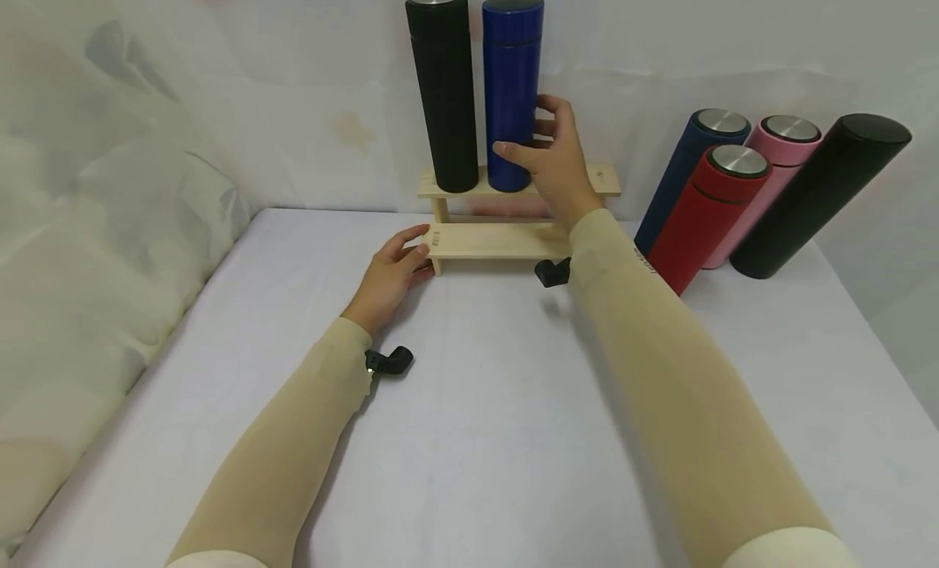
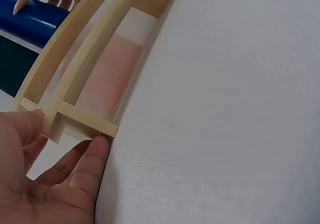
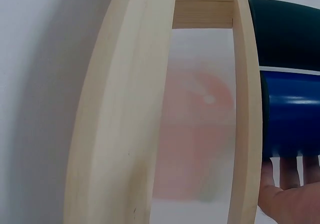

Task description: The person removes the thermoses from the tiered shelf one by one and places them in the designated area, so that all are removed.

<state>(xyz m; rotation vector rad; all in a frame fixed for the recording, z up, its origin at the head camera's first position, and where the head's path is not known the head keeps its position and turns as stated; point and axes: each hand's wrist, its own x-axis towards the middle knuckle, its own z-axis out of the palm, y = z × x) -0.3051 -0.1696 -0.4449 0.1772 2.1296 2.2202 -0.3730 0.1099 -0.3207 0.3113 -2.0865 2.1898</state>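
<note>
A two-step wooden rack stands at the back of the table. On its upper step, a black thermos bottle stands upright beside a blue thermos bottle. My right hand grips the lower half of the blue bottle from the right, thumb in front and fingers behind. In the right wrist view, the bottle's base meets the upper step. My left hand holds the left end of the lower step. The left wrist view shows its thumb and fingertips against the rack's end.
Right of the rack, several more bottles lean in a group: dark blue, red, pink and another black bottle. My right forearm passes close to the red one. A patterned curtain hangs behind the white tabletop.
</note>
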